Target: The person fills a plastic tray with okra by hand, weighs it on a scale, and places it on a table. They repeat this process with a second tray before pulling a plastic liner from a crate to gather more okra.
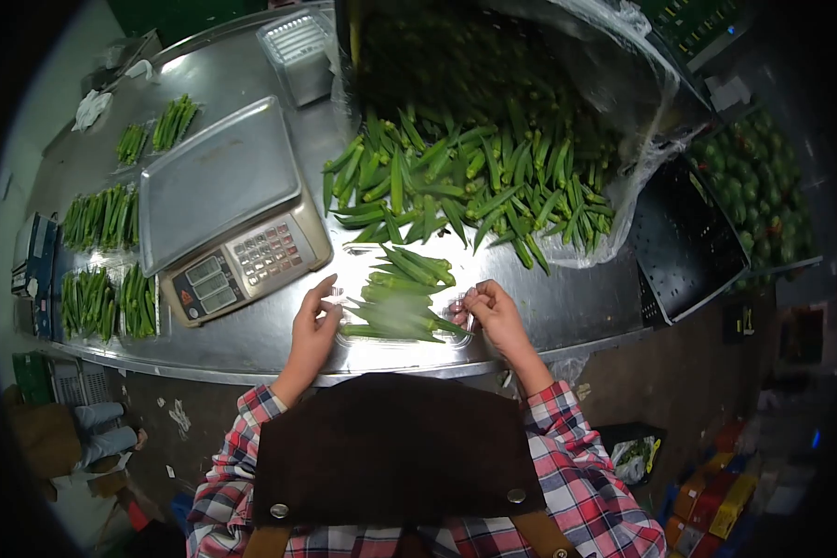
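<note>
In front of me on the metal table, green okra pods [400, 293] lie side by side in a clear plastic tray [353, 346]. My left hand [316, 325] is at the tray's left side, fingers apart and holding nothing. At the right side, my right hand [493, 314] has its fingertips pinched together by the pod tips and the tray's edge; what is between them is too small to make out. Beyond the tray, a large heap of loose okra [493, 177] spills from a plastic-lined crate.
A scale [242, 223] with a flat metal pan stands to the left. Packed okra trays [100, 219] lie beyond it at the far left. Clear empty trays [298, 51] are stacked at the back. A black crate [693, 246] is at the right, and another person sits lower left.
</note>
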Demonstrator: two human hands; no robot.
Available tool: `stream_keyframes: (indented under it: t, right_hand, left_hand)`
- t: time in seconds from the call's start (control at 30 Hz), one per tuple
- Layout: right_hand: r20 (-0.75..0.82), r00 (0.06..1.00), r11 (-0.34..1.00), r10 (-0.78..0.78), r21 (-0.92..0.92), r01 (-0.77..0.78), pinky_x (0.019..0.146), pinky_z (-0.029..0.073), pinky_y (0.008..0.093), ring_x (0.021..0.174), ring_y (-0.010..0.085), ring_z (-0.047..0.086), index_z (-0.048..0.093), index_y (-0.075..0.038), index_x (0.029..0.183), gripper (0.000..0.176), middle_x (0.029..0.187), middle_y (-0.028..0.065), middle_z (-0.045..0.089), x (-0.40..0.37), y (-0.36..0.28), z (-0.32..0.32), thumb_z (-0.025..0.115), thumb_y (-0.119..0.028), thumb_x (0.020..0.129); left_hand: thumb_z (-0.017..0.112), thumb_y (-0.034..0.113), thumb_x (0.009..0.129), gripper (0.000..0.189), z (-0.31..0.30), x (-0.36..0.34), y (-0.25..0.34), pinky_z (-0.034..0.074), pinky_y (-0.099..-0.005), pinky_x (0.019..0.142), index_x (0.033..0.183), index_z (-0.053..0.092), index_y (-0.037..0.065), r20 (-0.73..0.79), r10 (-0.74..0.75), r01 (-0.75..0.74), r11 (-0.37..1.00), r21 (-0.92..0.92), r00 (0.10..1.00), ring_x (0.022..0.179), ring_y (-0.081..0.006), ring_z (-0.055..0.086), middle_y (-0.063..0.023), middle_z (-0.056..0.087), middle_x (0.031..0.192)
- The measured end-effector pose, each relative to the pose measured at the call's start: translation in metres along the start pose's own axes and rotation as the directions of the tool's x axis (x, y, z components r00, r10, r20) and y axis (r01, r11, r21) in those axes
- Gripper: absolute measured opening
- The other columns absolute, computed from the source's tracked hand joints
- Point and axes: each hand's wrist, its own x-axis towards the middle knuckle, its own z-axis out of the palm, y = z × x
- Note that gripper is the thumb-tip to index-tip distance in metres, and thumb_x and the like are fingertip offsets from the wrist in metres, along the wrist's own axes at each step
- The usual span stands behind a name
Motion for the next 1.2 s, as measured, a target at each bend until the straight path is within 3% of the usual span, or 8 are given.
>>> stream_keyframes:
  t: [0.27, 0.4, 0.57, 0.67, 0.7, 0.93, 1.07, 1.2]
  right_hand:
    - [0.151, 0.977, 0.988, -0.154, 0.04, 0.149, 0.057, 0.046, 0.0206, 0.069, 0.0131, 0.061, 0.046, -0.002, 0.094, 0.011, 0.084, 0.0111, 0.064, 0.071, -0.084, 0.088, 0.05, -0.011, 0.087]
    - [0.162, 0.97, 0.982, -0.182, 0.077, 0.172, 0.052, 0.046, 0.025, 0.063, 0.0143, 0.059, 0.046, 0.003, 0.099, 0.02, 0.077, 0.012, 0.061, 0.135, -0.098, 0.153, 0.051, -0.011, 0.085]
    - [0.166, 0.955, 0.946, -0.247, -0.17, 0.275, 0.056, 0.047, 0.0295, 0.065, 0.0183, 0.06, 0.051, 0.002, 0.091, 0.018, 0.076, 0.0134, 0.061, 0.184, -0.122, 0.212, 0.055, -0.015, 0.084]
    - [0.205, 0.793, 0.369, -0.573, -0.8, 0.473, 0.062, 0.047, 0.0303, 0.069, 0.0237, 0.06, 0.057, 0.003, 0.081, 0.018, 0.079, 0.0152, 0.061, 0.191, -0.142, 0.223, 0.059, -0.015, 0.082]
    - [0.186, 0.722, 0.316, -0.667, -0.806, 0.5, 0.066, 0.045, 0.033, 0.073, 0.0293, 0.058, 0.06, 0.001, 0.079, 0.019, 0.08, 0.0154, 0.059, 0.195, -0.144, 0.225, 0.062, -0.017, 0.078]
    - [0.459, 0.722, 0.353, -0.518, -0.654, 0.669, 0.071, 0.043, 0.0406, 0.081, 0.0327, 0.055, 0.063, -0.001, 0.081, 0.022, 0.082, 0.0161, 0.056, 0.2, -0.16, 0.244, 0.061, -0.024, 0.078]
    - [0.549, 0.691, 0.185, -0.469, -0.704, 0.685, 0.068, 0.044, 0.0398, 0.078, 0.0322, 0.054, 0.063, -0.002, 0.081, 0.023, 0.079, 0.0151, 0.056, 0.197, -0.145, 0.266, 0.062, -0.025, 0.077]
    - [0.383, 0.839, 0.626, -0.387, -0.559, 0.544, 0.06, 0.044, 0.0319, 0.063, 0.0175, 0.054, 0.063, 0.0, 0.086, 0.026, 0.07, 0.0081, 0.058, 0.198, -0.142, 0.252, 0.062, -0.026, 0.08]
  left_hand:
    - [0.044, 0.016, 0.092, 0.041, -0.067, -0.018, 0.015, 0.048, -0.0243, 0.069, 0.131, 0.035, 0.004, -0.331, 0.034, -0.132, 0.952, -0.277, 0.943, 0.092, -0.014, 0.051, -0.0113, 0.044, 0.121]
    - [0.044, 0.012, 0.092, 0.038, -0.099, -0.04, -0.007, 0.048, -0.0243, 0.069, 0.127, 0.037, -0.001, -0.332, -0.05, -0.052, 0.955, -0.293, 0.942, 0.086, -0.0134, 0.054, -0.0117, 0.05, 0.113]
    - [0.044, 0.011, 0.092, 0.033, -0.124, -0.061, -0.042, 0.047, -0.0234, 0.068, 0.122, 0.042, -0.002, -0.305, -0.156, 0.04, 0.935, -0.353, 0.939, 0.081, -0.0114, 0.054, -0.0104, 0.054, 0.106]
    - [0.044, 0.009, 0.091, 0.028, -0.13, -0.066, -0.05, 0.046, -0.0235, 0.068, 0.116, 0.047, -0.003, -0.336, -0.194, 0.066, 0.932, -0.357, 0.922, 0.079, -0.0113, 0.055, -0.0099, 0.057, 0.102]
    - [0.044, 0.008, 0.091, 0.027, -0.131, -0.067, -0.053, 0.047, -0.0235, 0.068, 0.115, 0.047, -0.003, -0.347, -0.195, 0.068, 0.936, -0.345, 0.917, 0.078, -0.0113, 0.055, -0.0101, 0.057, 0.102]
    - [0.047, 0.003, 0.087, 0.02, -0.135, -0.056, -0.057, 0.047, -0.0228, 0.067, 0.104, 0.056, -0.002, -0.321, -0.117, 0.045, 0.974, -0.223, 0.94, 0.076, -0.0127, 0.057, -0.0098, 0.055, 0.097]
    - [0.048, 0.002, 0.086, 0.019, -0.138, -0.041, -0.043, 0.047, -0.0234, 0.068, 0.102, 0.057, -0.002, -0.223, -0.058, 0.03, 0.992, -0.124, 0.973, 0.077, -0.0137, 0.059, -0.0099, 0.055, 0.096]
    - [0.049, 0.002, 0.086, 0.019, -0.137, -0.03, -0.039, 0.048, -0.0238, 0.067, 0.102, 0.057, -0.002, -0.181, -0.02, -0.005, 0.991, -0.132, 0.983, 0.077, -0.014, 0.06, -0.0097, 0.056, 0.095]
